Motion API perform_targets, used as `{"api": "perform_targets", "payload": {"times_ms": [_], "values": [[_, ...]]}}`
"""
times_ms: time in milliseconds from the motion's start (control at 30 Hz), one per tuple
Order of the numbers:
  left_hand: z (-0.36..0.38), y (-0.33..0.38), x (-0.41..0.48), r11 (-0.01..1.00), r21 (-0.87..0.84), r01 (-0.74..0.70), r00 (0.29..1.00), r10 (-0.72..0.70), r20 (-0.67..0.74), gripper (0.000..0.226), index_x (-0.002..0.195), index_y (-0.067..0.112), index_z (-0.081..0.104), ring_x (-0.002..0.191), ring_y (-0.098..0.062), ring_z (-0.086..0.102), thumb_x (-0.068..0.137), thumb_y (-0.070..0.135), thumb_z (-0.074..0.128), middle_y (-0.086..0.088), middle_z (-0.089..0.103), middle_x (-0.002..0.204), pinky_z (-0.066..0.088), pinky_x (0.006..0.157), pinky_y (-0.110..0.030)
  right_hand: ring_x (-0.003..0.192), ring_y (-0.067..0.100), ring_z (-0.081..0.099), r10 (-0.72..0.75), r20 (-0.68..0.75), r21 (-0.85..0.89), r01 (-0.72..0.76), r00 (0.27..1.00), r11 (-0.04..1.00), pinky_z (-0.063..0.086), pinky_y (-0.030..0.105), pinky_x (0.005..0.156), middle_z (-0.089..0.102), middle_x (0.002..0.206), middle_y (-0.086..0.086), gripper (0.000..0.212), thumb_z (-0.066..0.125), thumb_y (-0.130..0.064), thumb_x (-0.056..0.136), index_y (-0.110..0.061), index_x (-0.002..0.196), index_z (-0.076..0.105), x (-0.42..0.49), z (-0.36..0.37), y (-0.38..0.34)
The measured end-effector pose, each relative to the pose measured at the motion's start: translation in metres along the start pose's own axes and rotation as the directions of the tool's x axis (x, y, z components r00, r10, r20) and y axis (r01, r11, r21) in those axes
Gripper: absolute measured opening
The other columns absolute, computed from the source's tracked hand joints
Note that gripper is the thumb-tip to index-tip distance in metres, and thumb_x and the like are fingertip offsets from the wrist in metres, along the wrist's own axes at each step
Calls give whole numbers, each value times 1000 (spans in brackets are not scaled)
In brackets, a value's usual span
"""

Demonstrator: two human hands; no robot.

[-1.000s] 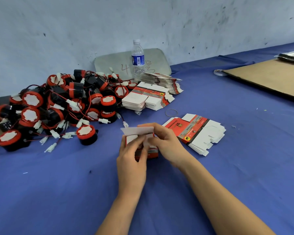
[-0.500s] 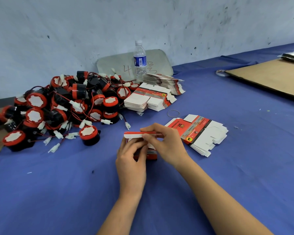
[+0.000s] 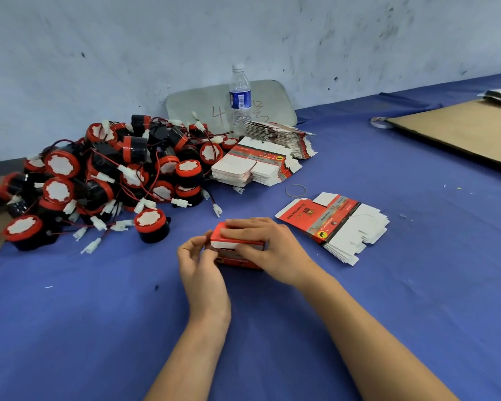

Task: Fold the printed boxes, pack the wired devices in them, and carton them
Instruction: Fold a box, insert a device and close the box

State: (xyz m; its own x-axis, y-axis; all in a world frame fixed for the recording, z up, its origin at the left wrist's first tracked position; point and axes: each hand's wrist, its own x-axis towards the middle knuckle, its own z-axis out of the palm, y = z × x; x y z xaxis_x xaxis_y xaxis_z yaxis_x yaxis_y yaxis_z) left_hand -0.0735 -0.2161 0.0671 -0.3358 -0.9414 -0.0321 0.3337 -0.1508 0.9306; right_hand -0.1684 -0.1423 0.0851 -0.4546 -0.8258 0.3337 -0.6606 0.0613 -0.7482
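The box [image 3: 237, 262] is red and white. Under the box, the cloth [image 3: 99, 328] is blue. Left of the box, the devices [image 3: 113, 175] are black, red and white.

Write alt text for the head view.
Two hands hold a small red box on a blue table: the left hand pinches its side, the right hand covers its top. A pile of wired devices lies left, stacks of flat boxes behind and right.

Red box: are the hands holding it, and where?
Both hands hold the red box. The left hand pinches its left end; the right hand grips its lid, fingers on top, thumb in front.
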Motion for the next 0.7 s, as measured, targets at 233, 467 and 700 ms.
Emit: {"api": "perform_targets", "payload": {"times_ms": [233, 467, 700], "values": [[0, -1, 2, 999, 38, 22, 1000, -21, -18, 13, 87, 16, 58, 95, -18, 56, 97, 9, 52, -4, 61, 97, 44, 88, -31, 127, 11, 43, 9, 59, -41, -7, 998, 999, 27, 10, 103, 57, 135, -14, 30, 62, -17, 94, -26, 121, 67, 2, -1, 3], [-1, -1, 4, 1000, -7, 29, 1000, -29, 3, 17, 85, 16, 57, 82, -12, 57, 99, 9, 48, 2, 61, 83, 45, 73, -21, 123, 11, 45, -6, 26, -64, 8, 1000, 998, 25, 4, 98, 59, 132, -13, 29, 63, -15, 92, -25, 119, 69, 2, 0, 2], [-4, 0, 5, 989, 108, -100, 990, 88, 110, 32, 92, 20, 63, 97, -18, 60, 93, -6, 46, -5, 66, 101, 48, 88, -36, 122, 13, 48, -15, -5, -54, 15, 1000, 998, 33, 13, 100, 61, 130, -11, 28, 64, -16, 92, -25, 118, 70, 1, 2, 1]]}}
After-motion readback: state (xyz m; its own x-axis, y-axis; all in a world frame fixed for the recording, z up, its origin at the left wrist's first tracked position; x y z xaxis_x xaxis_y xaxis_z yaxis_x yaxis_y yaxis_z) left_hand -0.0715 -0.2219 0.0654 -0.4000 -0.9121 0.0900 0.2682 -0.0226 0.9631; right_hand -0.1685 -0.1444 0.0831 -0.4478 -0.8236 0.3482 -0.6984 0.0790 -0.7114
